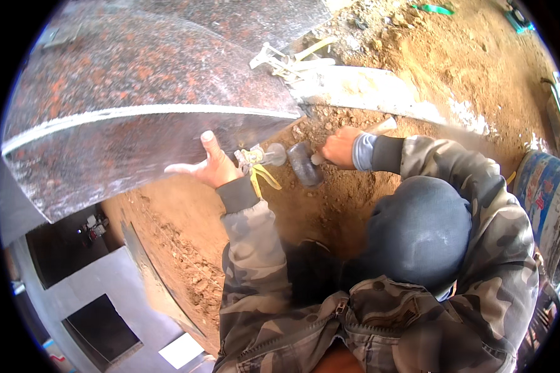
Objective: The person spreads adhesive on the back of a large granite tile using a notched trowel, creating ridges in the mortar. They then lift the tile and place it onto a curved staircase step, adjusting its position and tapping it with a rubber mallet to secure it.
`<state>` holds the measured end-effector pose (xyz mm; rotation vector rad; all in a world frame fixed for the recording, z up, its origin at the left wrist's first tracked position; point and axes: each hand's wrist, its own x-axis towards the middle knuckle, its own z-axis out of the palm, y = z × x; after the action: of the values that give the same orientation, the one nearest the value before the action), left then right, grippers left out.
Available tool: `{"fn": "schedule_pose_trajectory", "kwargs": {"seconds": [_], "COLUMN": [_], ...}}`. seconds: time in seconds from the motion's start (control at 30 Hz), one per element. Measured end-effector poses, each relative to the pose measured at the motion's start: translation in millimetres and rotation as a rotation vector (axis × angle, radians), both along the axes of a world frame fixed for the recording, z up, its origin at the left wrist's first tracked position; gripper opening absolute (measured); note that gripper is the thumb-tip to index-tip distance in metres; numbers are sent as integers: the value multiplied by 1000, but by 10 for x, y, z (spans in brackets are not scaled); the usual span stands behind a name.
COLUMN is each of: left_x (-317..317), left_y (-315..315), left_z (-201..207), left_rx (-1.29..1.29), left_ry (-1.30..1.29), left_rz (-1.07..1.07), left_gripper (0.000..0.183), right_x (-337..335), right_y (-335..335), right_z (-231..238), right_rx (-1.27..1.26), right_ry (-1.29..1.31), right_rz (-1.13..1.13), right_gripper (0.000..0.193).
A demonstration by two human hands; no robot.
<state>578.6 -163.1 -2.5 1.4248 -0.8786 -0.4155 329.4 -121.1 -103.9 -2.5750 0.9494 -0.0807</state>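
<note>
My right hand (342,148) is wrapped round the pale handle of a mallet (305,165). The mallet's dark, blunt head is beside a tool with yellow handles (265,179) and a round, cloudy clear part; its exact kind is unclear. My left hand (208,165), thumb up and fingers spread, lies against or just before the upright dark face of a red-speckled stone slab (137,78). Whether the palm presses on it I cannot tell. A white line runs along the slab's near edge. Another yellow-and-white tool (292,62) sits by the slab's right corner.
Loose brown soil (186,248) lies below the slab, with more soil (466,56) at the far right. A pale, powdery strip (367,87) runs right from the slab's corner. At the right edge stands a blue drum-like container (538,193). A grey wall (99,273) with dark openings is at lower left.
</note>
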Motion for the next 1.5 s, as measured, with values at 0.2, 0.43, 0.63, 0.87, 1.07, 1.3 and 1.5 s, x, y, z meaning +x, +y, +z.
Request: {"fn": "schedule_pose_trajectory", "kwargs": {"seconds": [0.2, 0.43, 0.63, 0.87, 1.07, 1.3, 1.5], "left_x": [54, 19, 81, 42, 29, -291, -73], "left_y": [33, 48, 12, 45, 77, 89, 56], "left_z": [-35, 23, -3, 25, 37, 249, 196], "left_rx": [-9, 2, -11, 48, 64, 41, 97], "left_ry": [-35, -41, -94, -122, -106, -17, -238], "left_rz": [18, 13, 2, 47, 79, 53, 182], "left_gripper": [128, 134, 132, 125, 124, 125, 129], "right_x": [215, 297, 320, 311, 363, 222, 46], "right_y": [-213, -402, -448, -478, -454, -135, 263], "right_z": [-24, 14, 53, 21, -17, 89, 80], "right_rx": [42, 29, 94, 90, 89, 101, 172], "right_ry": [-33, -105, -87, -110, -166, -253, -217], "right_rz": [94, -7, -3, -37, -60, -25, -137], "right_gripper": [11, 15, 16, 21, 20, 27, 44]}}
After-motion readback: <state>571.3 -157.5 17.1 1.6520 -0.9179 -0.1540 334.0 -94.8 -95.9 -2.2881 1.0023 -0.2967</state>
